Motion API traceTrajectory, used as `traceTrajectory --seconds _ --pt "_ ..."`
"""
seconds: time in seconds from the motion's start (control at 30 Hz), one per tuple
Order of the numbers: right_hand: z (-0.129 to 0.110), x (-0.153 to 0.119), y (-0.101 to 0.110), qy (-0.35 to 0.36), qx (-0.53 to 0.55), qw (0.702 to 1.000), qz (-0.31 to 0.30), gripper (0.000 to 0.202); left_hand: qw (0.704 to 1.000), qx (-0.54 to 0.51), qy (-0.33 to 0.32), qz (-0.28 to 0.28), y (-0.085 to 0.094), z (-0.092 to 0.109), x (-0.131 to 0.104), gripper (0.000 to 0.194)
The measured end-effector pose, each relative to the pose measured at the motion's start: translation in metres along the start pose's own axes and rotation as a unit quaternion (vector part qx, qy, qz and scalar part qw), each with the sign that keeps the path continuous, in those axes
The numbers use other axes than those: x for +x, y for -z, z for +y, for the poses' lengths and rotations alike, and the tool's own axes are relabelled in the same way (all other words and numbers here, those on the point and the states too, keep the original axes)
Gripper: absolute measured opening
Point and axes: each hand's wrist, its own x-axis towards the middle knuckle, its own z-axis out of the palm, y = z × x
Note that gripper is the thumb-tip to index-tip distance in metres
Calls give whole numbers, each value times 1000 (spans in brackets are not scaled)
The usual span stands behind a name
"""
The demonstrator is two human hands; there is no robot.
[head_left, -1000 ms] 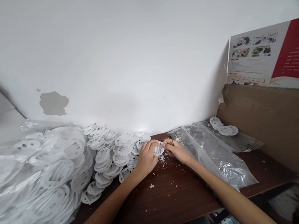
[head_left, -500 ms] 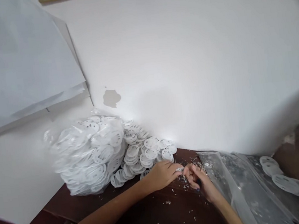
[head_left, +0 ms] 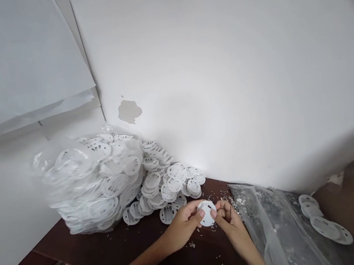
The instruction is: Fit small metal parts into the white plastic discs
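Observation:
A round white plastic disc (head_left: 207, 214) with small slots is held up between my two hands, its flat face turned toward me. My left hand (head_left: 184, 225) pinches its left edge, thumb in front. On the other side my right hand (head_left: 230, 220) grips the right edge with thumb and curled fingers. Tiny metal-looking bits (head_left: 221, 196) lie scattered on the dark table beneath and behind the hands. Just beyond my left hand is a heap of similar discs (head_left: 167, 185).
A clear plastic bag (head_left: 89, 182) stuffed with white discs stands at the left against the wall. To the right, a clear bag (head_left: 278, 219) of small bits lies flat, with several discs (head_left: 329, 227) beside it. The dark brown table (head_left: 114, 252) meets the white wall (head_left: 222, 79).
The disc has turned from edge-on to face-on toward me. My right hand has closed in and now grips it too. The camera view has shifted slightly.

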Motion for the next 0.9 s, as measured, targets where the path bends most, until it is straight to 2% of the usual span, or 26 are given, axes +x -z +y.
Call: traceTrajectory --seconds 0.17,0.27,0.37,0.43,0.5,0.57,0.63,0.7,0.77,0.8,0.9 --pt "12 -17 -15 -46 42 998 20 49 996 86 9 14 2 -4 -27 58" --pt "16 -24 -29 -54 59 997 21 49 997 70 12 2 5 -5 -40 56" --pt "10 -25 -37 -38 63 997 26 50 994 100 -31 7 16 4 -45 48" --pt "3 -26 -38 -40 75 996 36 51 973 203 -88 59 34 18 -43 39" --pt "-4 -29 -34 -53 99 992 54 53 917 350 -136 132 62 35 -35 34" --pt "-6 -38 -25 -57 128 986 85 51 843 469 -169 203 95 55 -22 34" --pt "0 -51 -13 -51 146 980 127 47 778 570 -138 225 124 72 -7 35" --pt "10 -69 3 -53 152 971 174 46 701 663 -124 230 143 87 7 35" --pt "21 -89 22 -59 157 960 223 44 637 726 -112 234 151 96 16 38" --pt "25 -99 31 -57 161 954 247 44 615 747 -105 230 151 100 19 40" --pt "24 -126 58 -36 155 936 315 44 577 785 -105 199 148 104 20 38"
